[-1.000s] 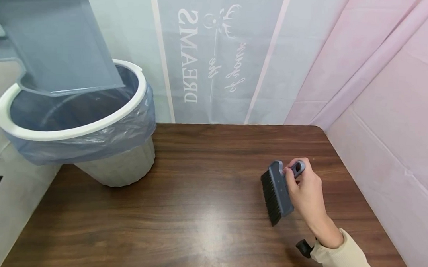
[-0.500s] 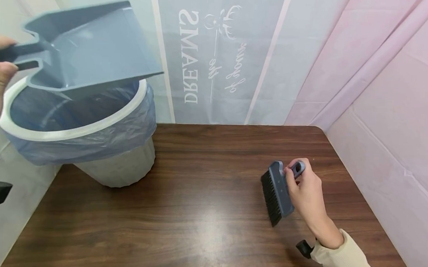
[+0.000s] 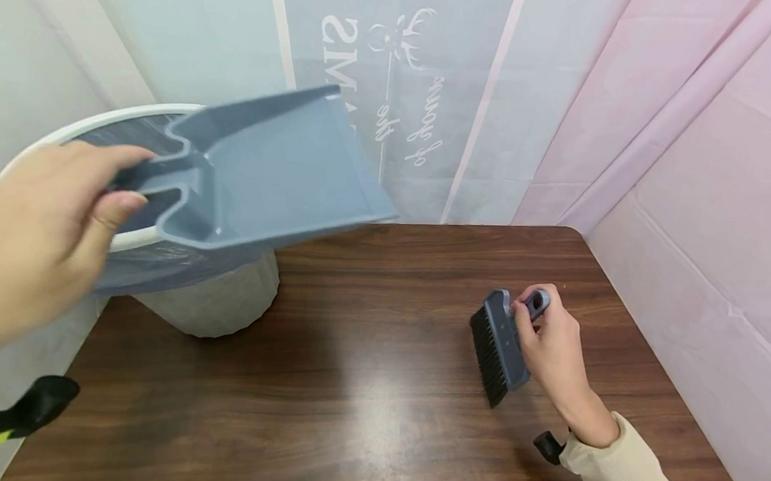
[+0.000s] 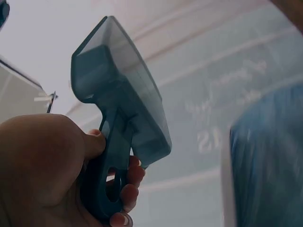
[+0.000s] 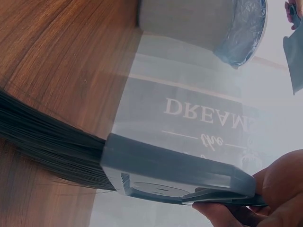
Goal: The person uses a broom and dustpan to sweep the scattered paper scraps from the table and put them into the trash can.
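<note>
A blue-grey dustpan [image 3: 285, 171] is held by its handle in my left hand [image 3: 57, 219], up in the air in front of the bin, its pan facing right and overlapping the rim in the head view. The left wrist view shows the thumb and fingers wrapped round the dustpan's slotted handle [image 4: 102, 189]. At the right of the table my right hand [image 3: 555, 348] grips the handle of a small hand brush [image 3: 507, 339]. The brush has a blue-grey body and black bristles [image 5: 47, 142], which point left, down at the wood.
A pale bin [image 3: 221, 305] with a white rim and a bluish liner bag stands on the table's left side. Brown wood table [image 3: 366, 383] stretches between bin and brush. Printed curtains [image 3: 470, 79] hang along the back and right edges.
My left hand has come into view from the left, carrying the dustpan from over the bin's opening rightward and toward me. My right hand and the brush have stayed still.
</note>
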Available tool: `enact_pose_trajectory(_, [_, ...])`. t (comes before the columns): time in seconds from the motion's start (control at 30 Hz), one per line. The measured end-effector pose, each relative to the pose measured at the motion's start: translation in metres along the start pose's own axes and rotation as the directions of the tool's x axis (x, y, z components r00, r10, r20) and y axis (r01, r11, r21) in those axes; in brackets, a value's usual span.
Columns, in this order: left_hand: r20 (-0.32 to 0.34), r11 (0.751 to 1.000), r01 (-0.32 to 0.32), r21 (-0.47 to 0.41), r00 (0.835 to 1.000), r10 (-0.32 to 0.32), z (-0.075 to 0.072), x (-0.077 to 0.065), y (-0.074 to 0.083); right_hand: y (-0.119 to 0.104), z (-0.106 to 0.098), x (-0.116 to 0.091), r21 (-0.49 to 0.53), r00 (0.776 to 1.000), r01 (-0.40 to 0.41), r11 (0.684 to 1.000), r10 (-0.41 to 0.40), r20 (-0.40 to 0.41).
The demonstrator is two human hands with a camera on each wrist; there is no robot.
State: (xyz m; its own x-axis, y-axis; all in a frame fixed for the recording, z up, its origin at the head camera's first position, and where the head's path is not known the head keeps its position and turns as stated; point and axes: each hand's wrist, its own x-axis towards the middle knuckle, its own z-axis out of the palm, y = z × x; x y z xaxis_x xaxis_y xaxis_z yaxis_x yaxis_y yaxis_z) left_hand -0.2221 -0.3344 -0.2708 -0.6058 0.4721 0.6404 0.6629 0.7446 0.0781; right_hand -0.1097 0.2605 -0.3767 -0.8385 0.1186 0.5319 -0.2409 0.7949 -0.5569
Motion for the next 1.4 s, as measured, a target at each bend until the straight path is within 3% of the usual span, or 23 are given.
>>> enact_pose_trajectory(0.07, [0.060, 0.999, -0.016, -0.036, 0.998, 0.018, 0.005, -0.005, 0.023, 0.000, 0.000, 0.000, 0.003, 1.000, 0.003, 1.000, -0.003, -0.001])
enact_pose_trajectory(0.1, [0.087, 0.999, -0.027, -0.033, 0.996, 0.029, 0.013, -0.012, 0.019, 0.000, 0.000, 0.000, 0.004, 1.000, 0.005, 1.000, -0.005, -0.001])
enact_pose_trajectory(0.17, [0.113, 0.998, -0.025, -0.052, 0.993, 0.031, 0.020, -0.018, 0.034, 0.000, 0.000, 0.000, 0.009, 1.000, 0.010, 1.000, -0.010, 0.001])
enact_pose_trajectory(0.27, [0.170, 0.997, -0.012, -0.070, 0.985, 0.024, 0.012, -0.010, 0.090, 0.000, 0.000, 0.001, 0.010, 1.000, 0.015, 1.000, -0.015, 0.001])
enact_pose_trajectory(0.37, [0.186, 0.997, -0.018, -0.076, 0.982, 0.032, -0.001, 0.007, 0.151, 0.000, -0.001, 0.001, 0.011, 1.000, 0.020, 1.000, -0.020, 0.001])
enact_pose_trajectory(0.43, [0.169, 0.996, -0.033, -0.084, 0.985, 0.047, -0.003, 0.015, 0.178, 0.000, -0.001, 0.001, 0.012, 1.000, 0.024, 1.000, -0.024, 0.001])
enact_pose_trajectory(0.53, [0.153, 0.994, -0.048, -0.093, 0.986, 0.062, 0.004, 0.021, 0.202, 0.000, 0.000, 0.001, 0.018, 1.000, 0.029, 0.999, -0.029, 0.007])
enact_pose_trajectory(0.73, [0.140, 0.992, -0.037, -0.117, 0.989, 0.053, 0.043, 0.010, 0.215, 0.000, 0.000, 0.001, 0.019, 1.000, 0.022, 1.000, -0.022, 0.010])
enact_pose_trajectory(0.97, [0.114, 0.986, -0.070, -0.151, 0.990, 0.087, 0.093, -0.010, 0.221, 0.000, 0.000, 0.001, 0.008, 1.000, 0.018, 1.000, -0.018, 0.001])
enact_pose_trajectory(1.4, [0.255, 0.990, -0.032, -0.137, 0.965, 0.067, 0.160, -0.042, 0.227, 0.001, 0.002, 0.000, 0.000, 1.000, 0.008, 1.000, -0.008, -0.007])
